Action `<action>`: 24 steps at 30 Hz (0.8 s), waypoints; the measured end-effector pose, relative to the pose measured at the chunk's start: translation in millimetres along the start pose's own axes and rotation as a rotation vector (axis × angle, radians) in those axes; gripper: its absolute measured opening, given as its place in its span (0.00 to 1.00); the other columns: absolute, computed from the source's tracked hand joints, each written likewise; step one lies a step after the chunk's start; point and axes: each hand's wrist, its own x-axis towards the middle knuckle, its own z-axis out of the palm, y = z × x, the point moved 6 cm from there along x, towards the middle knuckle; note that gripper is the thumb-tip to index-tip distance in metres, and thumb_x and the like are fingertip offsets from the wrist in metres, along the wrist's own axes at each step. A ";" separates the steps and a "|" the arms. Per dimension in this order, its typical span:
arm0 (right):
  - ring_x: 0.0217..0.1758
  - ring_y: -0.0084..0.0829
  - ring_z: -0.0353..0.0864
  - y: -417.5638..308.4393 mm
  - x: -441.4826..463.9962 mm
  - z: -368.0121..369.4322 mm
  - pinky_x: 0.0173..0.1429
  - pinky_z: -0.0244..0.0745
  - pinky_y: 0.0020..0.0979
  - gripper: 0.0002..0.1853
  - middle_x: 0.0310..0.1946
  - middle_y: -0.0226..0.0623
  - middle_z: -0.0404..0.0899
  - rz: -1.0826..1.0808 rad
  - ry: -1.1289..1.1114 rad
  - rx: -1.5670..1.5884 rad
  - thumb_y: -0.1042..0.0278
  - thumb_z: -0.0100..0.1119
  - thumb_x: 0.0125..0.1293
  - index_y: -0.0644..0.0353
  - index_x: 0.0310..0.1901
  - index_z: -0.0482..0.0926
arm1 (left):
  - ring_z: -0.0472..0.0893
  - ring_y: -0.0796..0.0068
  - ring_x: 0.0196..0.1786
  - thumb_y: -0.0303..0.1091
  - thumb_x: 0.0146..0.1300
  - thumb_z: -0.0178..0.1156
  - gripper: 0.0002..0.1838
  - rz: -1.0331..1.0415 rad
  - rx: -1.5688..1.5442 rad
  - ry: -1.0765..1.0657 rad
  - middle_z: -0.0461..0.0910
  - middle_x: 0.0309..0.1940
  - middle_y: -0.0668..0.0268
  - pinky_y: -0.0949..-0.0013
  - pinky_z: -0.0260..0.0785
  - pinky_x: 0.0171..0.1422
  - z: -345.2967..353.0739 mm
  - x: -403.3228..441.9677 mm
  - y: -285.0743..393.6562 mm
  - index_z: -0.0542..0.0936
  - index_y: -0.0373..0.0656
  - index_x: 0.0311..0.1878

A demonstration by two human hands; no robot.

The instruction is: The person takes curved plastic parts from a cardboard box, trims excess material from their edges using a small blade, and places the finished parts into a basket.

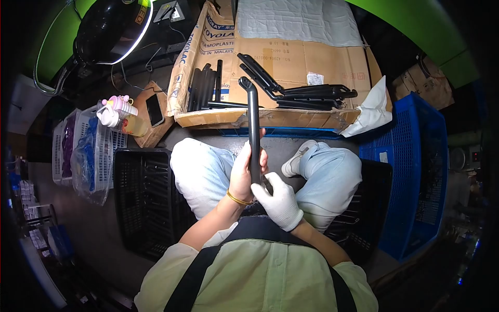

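A long black bar (253, 114) with a bent, rounded top end stands nearly upright in front of my body. My left hand (243, 169), bare with a yellow bangle at the wrist, is wrapped round its lower part. My right hand (278, 200), in a white glove, is closed at the bar's lower end, which is partly hidden by the fingers. Beyond the hands, several black bars (317, 94) lie on the right of a cardboard-lined surface (280, 119), and more black bars (204, 88) lie side by side on its left.
Black crates (127, 203) stand beside both legs. A blue crate (403, 182) is at the right. On the left are a white basket (118, 139), a pink-topped bottle (115, 112) and a phone (155, 109). A black lamp (106, 31) hangs at upper left.
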 end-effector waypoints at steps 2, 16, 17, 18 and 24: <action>0.30 0.51 0.81 12.7 -0.1 2.4 0.32 0.74 0.44 0.11 0.26 0.48 0.79 0.056 -0.038 0.094 0.62 0.56 0.67 0.62 0.40 0.74 | 0.65 0.86 0.26 0.50 0.77 0.37 0.27 -0.010 -0.010 -0.052 0.69 0.26 0.74 0.81 0.60 0.32 2.0 -1.5 1.3 0.63 0.45 0.71; 0.33 0.45 0.81 -24.3 -5.5 -7.3 0.35 0.76 0.40 0.04 0.33 0.43 0.76 -0.467 -0.275 -0.306 0.74 0.49 0.66 0.63 0.36 0.73 | 0.61 0.86 0.23 0.51 0.77 0.35 0.31 -0.086 0.151 -0.151 0.66 0.22 0.73 0.80 0.56 0.29 7.9 -6.0 7.2 0.57 0.39 0.73; 0.33 0.45 0.82 -25.0 -5.7 -7.6 0.35 0.76 0.39 0.04 0.33 0.43 0.76 -0.487 -0.276 -0.316 0.74 0.49 0.65 0.63 0.37 0.73 | 0.62 0.86 0.24 0.51 0.77 0.35 0.30 -0.082 0.151 -0.149 0.67 0.23 0.73 0.81 0.56 0.30 7.8 -6.2 7.3 0.59 0.39 0.72; 0.33 0.45 0.82 -25.6 -5.9 -8.0 0.35 0.76 0.39 0.04 0.33 0.43 0.77 -0.506 -0.277 -0.326 0.75 0.50 0.65 0.64 0.37 0.74 | 0.63 0.87 0.24 0.51 0.77 0.35 0.30 -0.078 0.152 -0.146 0.68 0.23 0.74 0.81 0.57 0.31 7.8 -6.4 7.3 0.61 0.39 0.72; 0.35 0.43 0.81 -8.7 -1.5 -6.1 0.37 0.75 0.38 0.05 0.32 0.43 0.77 -0.310 -0.433 -0.050 0.73 0.51 0.65 0.64 0.39 0.75 | 0.64 0.86 0.24 0.51 0.77 0.35 0.30 -0.013 0.312 -0.126 0.67 0.22 0.74 0.81 0.59 0.32 9.2 -7.0 8.6 0.62 0.36 0.70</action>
